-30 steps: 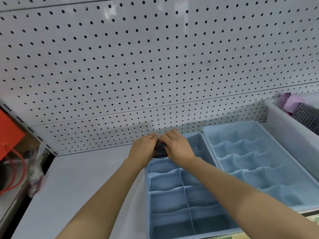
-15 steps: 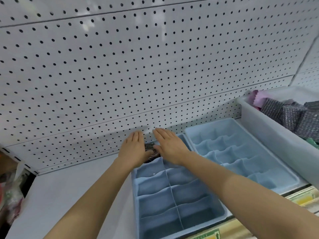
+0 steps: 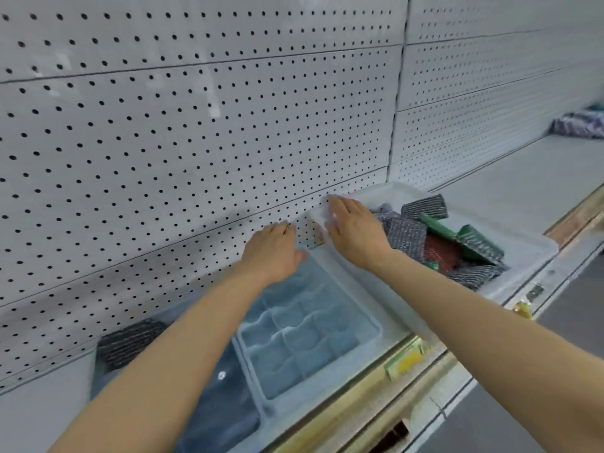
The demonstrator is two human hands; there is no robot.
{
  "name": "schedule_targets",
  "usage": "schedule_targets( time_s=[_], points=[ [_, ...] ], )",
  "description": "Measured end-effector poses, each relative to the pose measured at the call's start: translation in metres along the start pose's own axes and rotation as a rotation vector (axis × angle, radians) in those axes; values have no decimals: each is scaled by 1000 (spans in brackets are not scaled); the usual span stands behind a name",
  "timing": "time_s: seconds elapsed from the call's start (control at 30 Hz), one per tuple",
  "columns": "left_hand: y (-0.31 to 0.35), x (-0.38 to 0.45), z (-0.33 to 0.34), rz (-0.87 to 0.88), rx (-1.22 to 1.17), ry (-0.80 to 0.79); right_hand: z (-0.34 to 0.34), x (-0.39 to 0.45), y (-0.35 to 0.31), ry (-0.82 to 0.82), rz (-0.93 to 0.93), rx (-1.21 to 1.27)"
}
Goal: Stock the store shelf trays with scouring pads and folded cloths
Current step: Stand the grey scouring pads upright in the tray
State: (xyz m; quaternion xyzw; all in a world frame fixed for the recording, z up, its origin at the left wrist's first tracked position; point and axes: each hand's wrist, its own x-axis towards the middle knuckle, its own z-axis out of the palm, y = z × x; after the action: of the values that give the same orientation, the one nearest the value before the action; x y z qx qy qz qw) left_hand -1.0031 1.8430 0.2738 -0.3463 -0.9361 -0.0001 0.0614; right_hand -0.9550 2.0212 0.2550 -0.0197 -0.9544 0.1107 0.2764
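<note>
Two pale blue divided trays lie side by side on the white shelf. The left tray [image 3: 225, 416] is partly hidden by my left arm; a dark grey scouring pad [image 3: 127, 341] sits in its far left compartment. The right tray [image 3: 369, 341] has bare compartments. A white bin [image 3: 523, 243] to the right holds grey scouring pads [image 3: 407, 235], green cloths [image 3: 477, 240] and a red one. My left hand [image 3: 273, 253] hovers open over the right tray's far end. My right hand [image 3: 354, 228] reaches open over the bin's near-left corner, holding nothing.
A white pegboard wall [image 3: 196, 142] rises right behind the trays. The shelf's front edge [image 3: 408, 361] carries yellow price labels. More shelf surface [image 3: 510, 188] stretches to the right, with a dark patterned bundle [image 3: 580, 125] at its far end.
Both hands let go of the dark pad, which stays in the left tray's far compartment, and moved right toward the white bin. The view swung right too.
</note>
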Motion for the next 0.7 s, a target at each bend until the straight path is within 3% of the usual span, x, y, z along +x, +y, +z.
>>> schedule_targets(
  time_s=[0.1,0.33,0.43,0.53,0.7],
  points=[
    [61,36,-6,34,-38,23,-26,-5,49,27,61,-63],
    [175,99,18,-60,-189,-105,-62,-29,138,-7,159,-148],
    [200,117,38,-231,-274,-196,-69,-35,168,-33,188,-154],
    [216,124,48,-346,-313,-189,-70,-36,192,-71,206,-154],
    [209,135,47,-300,-435,-65,-60,-24,206,-126,168,-130]
  ],
)
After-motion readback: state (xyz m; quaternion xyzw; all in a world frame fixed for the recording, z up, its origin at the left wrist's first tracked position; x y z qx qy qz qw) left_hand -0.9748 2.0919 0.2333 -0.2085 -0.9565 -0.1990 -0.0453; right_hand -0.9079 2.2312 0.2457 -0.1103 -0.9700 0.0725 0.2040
